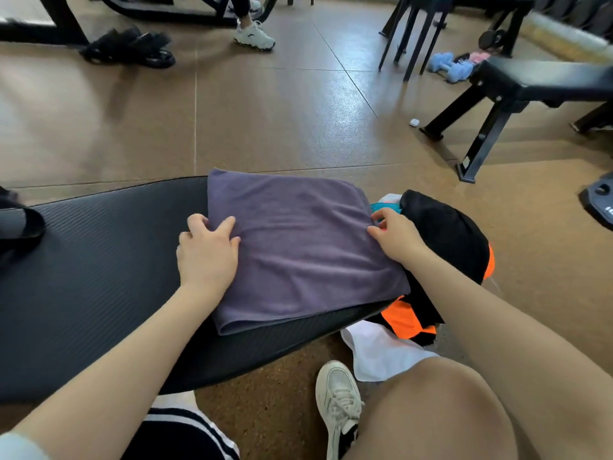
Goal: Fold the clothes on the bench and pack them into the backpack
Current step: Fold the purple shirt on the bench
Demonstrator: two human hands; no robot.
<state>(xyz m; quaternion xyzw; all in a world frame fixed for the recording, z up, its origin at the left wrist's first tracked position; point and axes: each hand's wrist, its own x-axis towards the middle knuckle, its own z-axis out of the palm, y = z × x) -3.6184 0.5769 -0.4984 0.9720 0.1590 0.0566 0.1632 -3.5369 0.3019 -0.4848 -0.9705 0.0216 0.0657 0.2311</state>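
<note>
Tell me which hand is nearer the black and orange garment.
Right. The right hand sits at the towel's right edge, beside the black and orange garment. The left hand rests on the towel's far left edge.

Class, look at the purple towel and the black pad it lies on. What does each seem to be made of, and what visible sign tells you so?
Purple towel: soft cloth with a matte, fuzzy nap, probably microfibre or terry; it folds limply and shows no shine.
Black pad: likely foam or rubber, its surface finely ribbed in parallel lines with a dull sheen; the exact material cannot be told from its look.
</note>
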